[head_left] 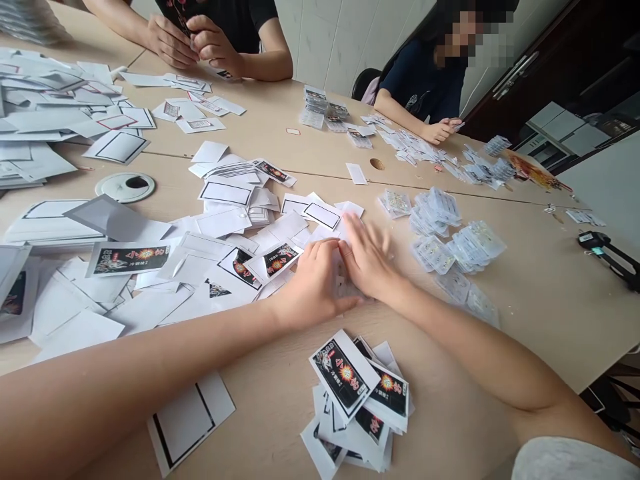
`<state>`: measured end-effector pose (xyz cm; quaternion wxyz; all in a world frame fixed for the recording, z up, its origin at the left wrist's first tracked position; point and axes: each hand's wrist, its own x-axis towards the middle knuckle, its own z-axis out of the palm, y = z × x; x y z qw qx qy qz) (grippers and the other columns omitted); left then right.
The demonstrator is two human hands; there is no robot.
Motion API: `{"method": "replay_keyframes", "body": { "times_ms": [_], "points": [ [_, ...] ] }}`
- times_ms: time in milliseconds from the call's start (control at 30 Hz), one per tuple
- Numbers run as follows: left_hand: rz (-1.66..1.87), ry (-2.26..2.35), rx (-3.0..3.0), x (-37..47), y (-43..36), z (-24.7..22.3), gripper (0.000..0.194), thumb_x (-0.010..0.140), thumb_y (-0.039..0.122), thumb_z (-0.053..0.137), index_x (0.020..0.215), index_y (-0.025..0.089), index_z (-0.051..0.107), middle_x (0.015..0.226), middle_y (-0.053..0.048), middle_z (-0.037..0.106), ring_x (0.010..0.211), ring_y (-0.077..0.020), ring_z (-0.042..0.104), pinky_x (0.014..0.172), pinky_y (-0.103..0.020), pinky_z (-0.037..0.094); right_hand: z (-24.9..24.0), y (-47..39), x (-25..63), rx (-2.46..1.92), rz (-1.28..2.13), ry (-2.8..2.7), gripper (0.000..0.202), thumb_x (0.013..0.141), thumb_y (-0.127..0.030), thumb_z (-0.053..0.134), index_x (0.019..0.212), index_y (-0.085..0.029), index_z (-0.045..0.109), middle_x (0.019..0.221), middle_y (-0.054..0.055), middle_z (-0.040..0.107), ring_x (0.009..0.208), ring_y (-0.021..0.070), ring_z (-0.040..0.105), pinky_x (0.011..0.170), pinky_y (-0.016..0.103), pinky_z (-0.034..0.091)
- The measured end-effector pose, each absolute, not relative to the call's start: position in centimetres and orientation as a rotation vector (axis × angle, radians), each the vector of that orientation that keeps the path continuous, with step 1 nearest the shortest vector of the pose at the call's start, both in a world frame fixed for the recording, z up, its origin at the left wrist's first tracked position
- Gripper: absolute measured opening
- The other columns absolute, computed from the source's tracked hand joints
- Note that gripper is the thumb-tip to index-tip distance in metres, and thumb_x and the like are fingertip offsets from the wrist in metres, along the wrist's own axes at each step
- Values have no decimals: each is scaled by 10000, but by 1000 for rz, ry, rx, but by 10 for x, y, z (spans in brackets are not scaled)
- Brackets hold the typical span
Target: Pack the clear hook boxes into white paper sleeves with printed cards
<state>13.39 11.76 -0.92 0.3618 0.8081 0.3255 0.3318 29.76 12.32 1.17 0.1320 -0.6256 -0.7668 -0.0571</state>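
Between my two hands is a small clear plastic case [343, 283], mostly covered by them. My left hand [314, 283] is closed around its left side, thumb along the near edge. My right hand [369, 261] grips its right side, with the outer fingers extended and smeared by motion. Just left of my hands lies a white card with a black printed label [280, 259]. Nearer to me sits a loose pile of cards with black and orange printed labels [345, 375]. A white card with a black border [187, 423] lies partly under my left forearm.
Clear plastic cases [434, 212] are heaped to the right. Many white cards [227, 193] spread across the left, beside a round table grommet [125, 187]. Two people sit across the table; one person's hands [193, 40] and another's hand [440, 131] are at work. A black-handled tool [607, 257] lies far right.
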Motion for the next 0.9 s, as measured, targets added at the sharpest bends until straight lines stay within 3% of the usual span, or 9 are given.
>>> {"method": "replay_keyframes", "body": {
  "times_ms": [67, 133, 233, 333, 400, 467, 533, 733, 900],
  "points": [
    [858, 856, 2040, 134, 118, -10, 770, 654, 344, 755, 1277, 168, 337, 1317, -187, 427, 1254, -345, 384, 1022, -549, 352, 8, 126, 297, -1808, -201, -2235, 527, 955, -407, 236, 1443, -212, 278, 1504, 121, 310, 1403, 314, 211, 1091, 604, 128],
    [848, 853, 2016, 134, 118, -10, 813, 660, 319, 746, 1314, 165, 288, 1355, -193, 394, 1281, -340, 361, 1042, -543, 338, 15, 124, 302, -1742, -270, -2099, 477, 959, -362, 256, 1399, -211, 360, 1479, 112, 357, 1387, 288, 257, 1109, 550, 148],
    [838, 845, 2006, 132, 116, -9, 779, 686, 271, 700, 1324, 154, 268, 1363, -191, 387, 1288, -331, 356, 1058, -539, 322, 37, 106, 311, -1569, -144, -1956, 363, 957, -282, 302, 1219, -182, 534, 1299, 134, 527, 1255, 243, 441, 1064, 439, 304],
    [838, 857, 1937, 130, 116, -8, 670, 725, 169, 579, 1316, 148, 266, 1355, -182, 397, 1293, -307, 362, 1077, -524, 305, 55, 76, 311, -1332, 237, -2188, 199, 921, -258, 445, 987, -178, 615, 1017, 91, 618, 1001, 181, 572, 899, 314, 450],
    [835, 885, 1842, 129, 116, -8, 619, 725, 111, 487, 1303, 147, 267, 1342, -176, 415, 1294, -285, 367, 1076, -510, 309, 58, 56, 306, -1196, 578, -2505, 194, 911, -302, 497, 1009, -187, 619, 992, 64, 625, 962, 162, 568, 872, 284, 458],
    [846, 924, 1763, 128, 117, -8, 582, 721, 87, 424, 1282, 150, 282, 1322, -163, 434, 1282, -264, 374, 1072, -499, 312, 55, 43, 301, -1025, 736, -2731, 437, 822, -515, 582, 1121, -197, 597, 1132, 79, 597, 1073, 203, 527, 925, 312, 446],
    [849, 941, 1732, 127, 118, -7, 571, 712, 81, 405, 1268, 146, 292, 1311, -157, 440, 1271, -258, 372, 1067, -494, 313, 47, 38, 297, -969, 720, -2870, 587, 774, -584, 592, 1222, -207, 547, 1253, 102, 541, 1171, 252, 470, 979, 372, 418],
    [855, 955, 1694, 127, 116, -5, 565, 698, 83, 411, 1253, 132, 316, 1299, -159, 447, 1248, -258, 369, 1059, -486, 301, 33, 45, 297, -933, 675, -2877, 547, 837, -548, 535, 1267, -211, 508, 1162, 88, 577, 1107, 230, 504, 978, 378, 409],
    [866, 949, 1678, 127, 117, -5, 518, 715, 83, 411, 1226, 140, 348, 1292, -150, 453, 1244, -245, 378, 1058, -469, 300, 41, 46, 300, -1088, 743, -2709, 542, 823, -469, 602, 1273, -193, 480, 1106, 83, 574, 1018, 212, 544, 899, 343, 454]
  ]
}}
